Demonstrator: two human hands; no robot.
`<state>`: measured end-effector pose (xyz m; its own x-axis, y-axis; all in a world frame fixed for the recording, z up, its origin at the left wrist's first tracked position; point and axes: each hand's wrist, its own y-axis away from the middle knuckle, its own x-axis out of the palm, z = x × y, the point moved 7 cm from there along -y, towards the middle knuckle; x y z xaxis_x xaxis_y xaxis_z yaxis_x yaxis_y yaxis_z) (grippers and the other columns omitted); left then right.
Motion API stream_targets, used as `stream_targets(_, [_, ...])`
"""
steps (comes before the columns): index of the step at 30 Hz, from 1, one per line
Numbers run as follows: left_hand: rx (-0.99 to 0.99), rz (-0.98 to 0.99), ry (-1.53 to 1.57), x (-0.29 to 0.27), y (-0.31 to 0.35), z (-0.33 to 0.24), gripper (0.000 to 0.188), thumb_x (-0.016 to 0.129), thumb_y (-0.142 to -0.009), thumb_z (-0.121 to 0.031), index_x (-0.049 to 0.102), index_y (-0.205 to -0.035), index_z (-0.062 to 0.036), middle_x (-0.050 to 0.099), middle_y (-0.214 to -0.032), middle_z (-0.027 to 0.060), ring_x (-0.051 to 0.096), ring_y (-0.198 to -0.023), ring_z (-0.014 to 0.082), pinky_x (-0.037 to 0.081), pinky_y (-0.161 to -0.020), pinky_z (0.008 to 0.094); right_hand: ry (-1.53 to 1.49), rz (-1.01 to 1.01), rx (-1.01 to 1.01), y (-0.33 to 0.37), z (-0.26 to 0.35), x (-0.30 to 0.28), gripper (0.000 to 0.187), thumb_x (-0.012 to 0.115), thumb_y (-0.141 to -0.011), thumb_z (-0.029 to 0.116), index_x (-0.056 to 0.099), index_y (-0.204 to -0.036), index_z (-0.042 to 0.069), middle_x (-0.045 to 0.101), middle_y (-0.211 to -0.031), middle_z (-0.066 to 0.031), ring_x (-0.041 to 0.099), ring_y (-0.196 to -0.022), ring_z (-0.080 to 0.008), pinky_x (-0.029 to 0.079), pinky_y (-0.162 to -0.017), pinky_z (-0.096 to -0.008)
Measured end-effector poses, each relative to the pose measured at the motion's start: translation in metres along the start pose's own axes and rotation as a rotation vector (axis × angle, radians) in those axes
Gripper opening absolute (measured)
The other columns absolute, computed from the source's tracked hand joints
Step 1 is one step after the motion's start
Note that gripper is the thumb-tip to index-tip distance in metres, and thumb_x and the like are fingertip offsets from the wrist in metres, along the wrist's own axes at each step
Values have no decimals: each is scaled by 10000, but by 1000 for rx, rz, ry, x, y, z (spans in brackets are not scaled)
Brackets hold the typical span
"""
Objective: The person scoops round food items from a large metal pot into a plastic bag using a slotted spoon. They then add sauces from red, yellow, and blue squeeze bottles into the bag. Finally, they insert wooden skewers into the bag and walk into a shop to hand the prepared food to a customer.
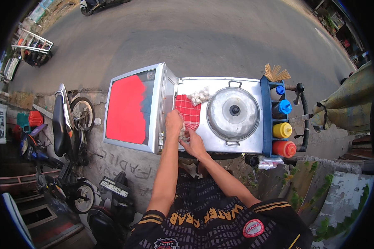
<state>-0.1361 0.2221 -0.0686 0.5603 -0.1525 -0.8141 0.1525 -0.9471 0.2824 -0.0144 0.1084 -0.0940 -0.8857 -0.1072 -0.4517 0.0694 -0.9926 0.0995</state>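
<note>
I stand at a metal food cart point(253, 146) by the road. My left hand point(174, 121) and my right hand point(192, 140) meet at the cart's near edge, both closed around a small clear plastic bag point(183, 134) with pale contents. They rest over a red checked cloth point(189, 111). A second clear bag of pale round pieces point(200, 96) lies beyond the cloth. Right of my hands sits a large round metal pot lid point(233, 113) with a black knob.
A glass display case with a red panel point(131, 108) forms the cart's left part. A blue rack point(266, 116) holds several sauce bottles and wooden skewers point(276, 73). Motorbikes point(69, 124) stand parked at left. The asphalt road point(195, 37) lies beyond.
</note>
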Motion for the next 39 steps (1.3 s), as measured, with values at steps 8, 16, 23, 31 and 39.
stream_targets(8, [110,-68,-15,-38,-16,-37,283,595,-953,-93,712,-1182,23,716,-1176,309,696,-1099,492,552,-976,540,-19,-144,5,6,-18,8,456,831,-861,151,559,-1197,7,655,-1045,-191,688,-891,-368,567,-762,-451])
stream_targets(16, [475,226,-287,-2,-57,-35,250,601,-935,-51,694,-1150,35,713,-1146,291,677,-1109,470,553,-984,507,-128,-73,93,21,-1,-14,483,815,-873,185,554,-1247,24,657,-1072,-188,681,-908,-375,545,-802,-478])
stream_targets(23, [499,92,-64,19,-59,-82,586,773,-852,-231,580,-1326,55,616,-1345,272,598,-1265,431,501,-1078,505,-139,-83,59,58,16,-64,384,808,-880,167,617,-1182,28,659,-1007,-122,655,-729,-244,552,-718,-392])
stream_targets(31, [401,307,-335,82,-105,-110,886,917,-703,-276,472,-1420,-8,532,-1434,206,477,-1385,389,458,-1131,529,-153,-237,101,82,45,-141,271,816,-893,110,680,-1098,-3,715,-922,-87,688,-706,-146,553,-625,-292])
stream_targets(39, [446,32,133,87,-97,-67,751,855,-683,-216,508,-1312,3,567,-1338,253,522,-1231,453,453,-1072,536,-115,-412,11,-4,47,-172,251,785,-885,94,688,-1089,-16,737,-972,-136,723,-732,-199,582,-655,-346])
